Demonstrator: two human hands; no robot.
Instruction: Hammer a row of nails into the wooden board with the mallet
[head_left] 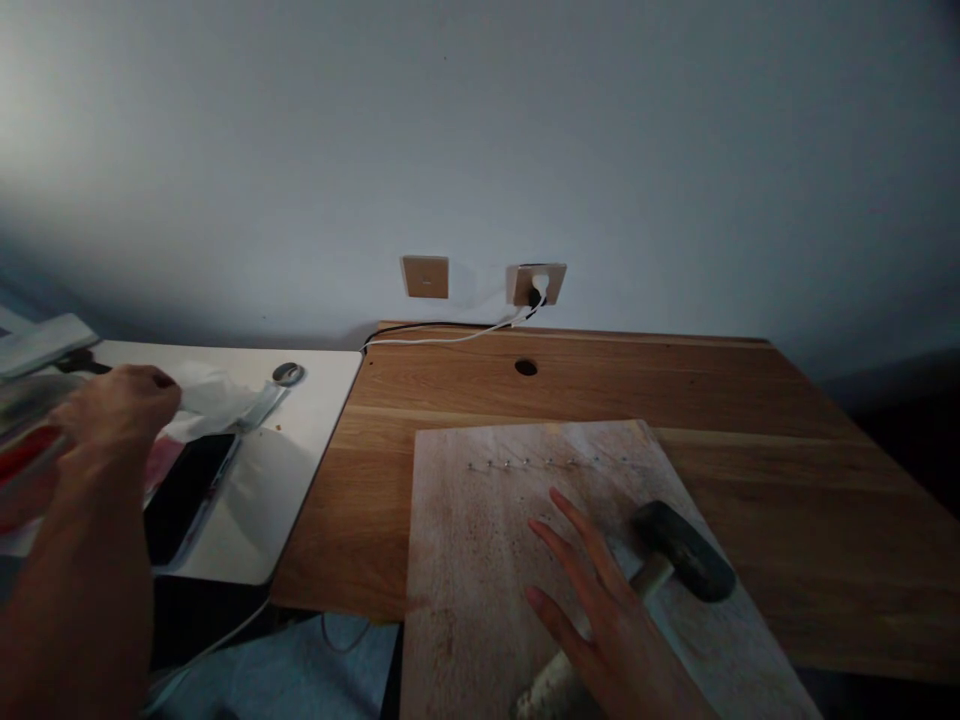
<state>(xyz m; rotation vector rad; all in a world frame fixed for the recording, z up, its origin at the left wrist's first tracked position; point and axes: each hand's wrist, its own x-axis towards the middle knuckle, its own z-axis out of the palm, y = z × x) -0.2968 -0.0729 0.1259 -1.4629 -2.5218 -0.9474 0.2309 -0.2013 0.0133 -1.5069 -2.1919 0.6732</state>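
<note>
My right hand [596, 605] is open, with its fingers spread over the wooden board [450, 560]. Under that hand, a black-headed mallet [682, 550] lies on the board, its pale handle partly hidden by my palm. A row of several small nails [526, 461] runs along the board's far part. At the far left, my left hand [124, 405] is closed above the white table. What its fingers hold, if anything, I cannot make out. Beside it are a crumpled clear plastic bag [206, 395] and a dark-screened phone [187, 495].
The board rests on a brown wooden desk [360, 500] against the wall. To the left stands a white table [300, 450] with a roll of tape [288, 374]. Cables [450, 340] run to a wall socket [536, 284]. The desk has a round hole [526, 367].
</note>
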